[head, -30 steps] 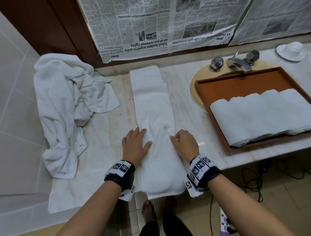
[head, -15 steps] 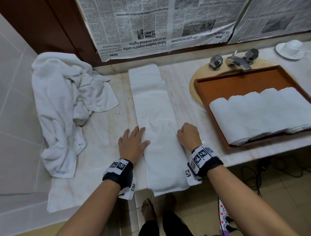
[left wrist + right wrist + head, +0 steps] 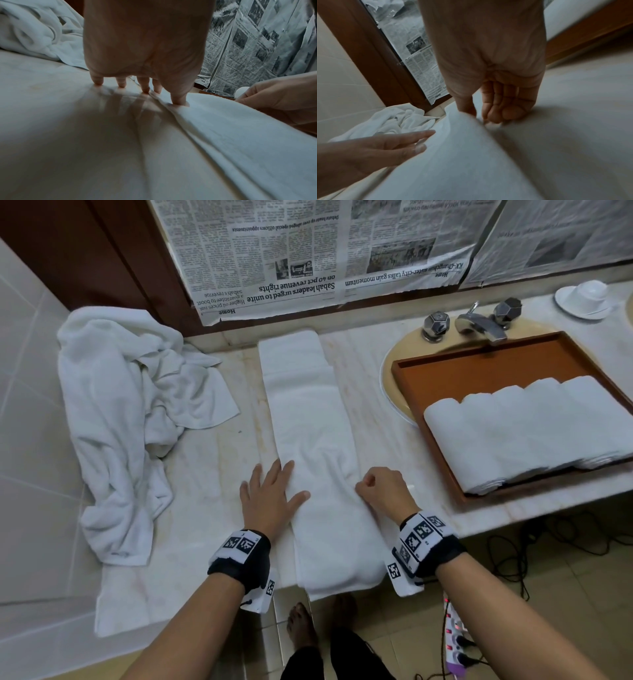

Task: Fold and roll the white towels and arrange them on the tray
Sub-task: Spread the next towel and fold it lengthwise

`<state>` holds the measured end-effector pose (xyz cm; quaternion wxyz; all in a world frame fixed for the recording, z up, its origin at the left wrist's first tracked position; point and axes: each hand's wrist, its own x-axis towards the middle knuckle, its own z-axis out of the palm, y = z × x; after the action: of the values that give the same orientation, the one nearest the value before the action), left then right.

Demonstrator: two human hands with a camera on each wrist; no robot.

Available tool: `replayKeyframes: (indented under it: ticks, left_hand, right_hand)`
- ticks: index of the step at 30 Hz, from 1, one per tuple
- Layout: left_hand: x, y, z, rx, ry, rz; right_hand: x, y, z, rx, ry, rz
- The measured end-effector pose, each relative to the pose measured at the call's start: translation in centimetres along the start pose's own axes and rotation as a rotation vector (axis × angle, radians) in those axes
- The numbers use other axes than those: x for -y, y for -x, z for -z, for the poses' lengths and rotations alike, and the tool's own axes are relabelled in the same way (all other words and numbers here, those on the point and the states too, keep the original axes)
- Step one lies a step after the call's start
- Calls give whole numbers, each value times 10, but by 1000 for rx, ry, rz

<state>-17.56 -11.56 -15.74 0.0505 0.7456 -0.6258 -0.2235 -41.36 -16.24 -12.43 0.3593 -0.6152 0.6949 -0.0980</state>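
Observation:
A long folded white towel (image 3: 315,446) lies lengthwise on the marble counter, its near end hanging over the front edge. My left hand (image 3: 270,494) lies flat with straight fingers on the towel's left edge; in the left wrist view the fingertips (image 3: 145,90) press the cloth (image 3: 223,135). My right hand (image 3: 380,487) is curled at the towel's right edge. In the right wrist view its thumb and fingers (image 3: 494,115) pinch that edge (image 3: 453,155). The brown tray (image 3: 479,361) at the right holds several rolled white towels (image 3: 527,426) side by side.
A heap of loose white towels (image 3: 126,412) fills the counter's left end against the tiled wall. The tray sits over a sink, with the tap (image 3: 479,325) behind it. A cup and saucer (image 3: 585,297) stand far right. Cables and a power strip (image 3: 455,635) lie on the floor.
My right hand has slid from the towel's top to its right edge and curled onto it. The left hand has barely moved.

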Motion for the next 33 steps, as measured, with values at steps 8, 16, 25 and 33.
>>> replayKeyframes:
  ticks: [8, 16, 25, 33]
  left_hand:
    - [-2, 1, 1, 9, -1, 2]
    - [0, 5, 4, 0, 25, -3]
    - [-8, 57, -3, -45, 76, -25]
    - [2, 60, 2, 9, 80, -29]
  right_hand:
    - [15, 13, -14, 7, 111, 61]
    - [-26, 19, 9, -116, -67, -52]
    - [-21, 56, -9, 175, -15, 34]
    - [-29, 66, -2, -7, 84, -154]
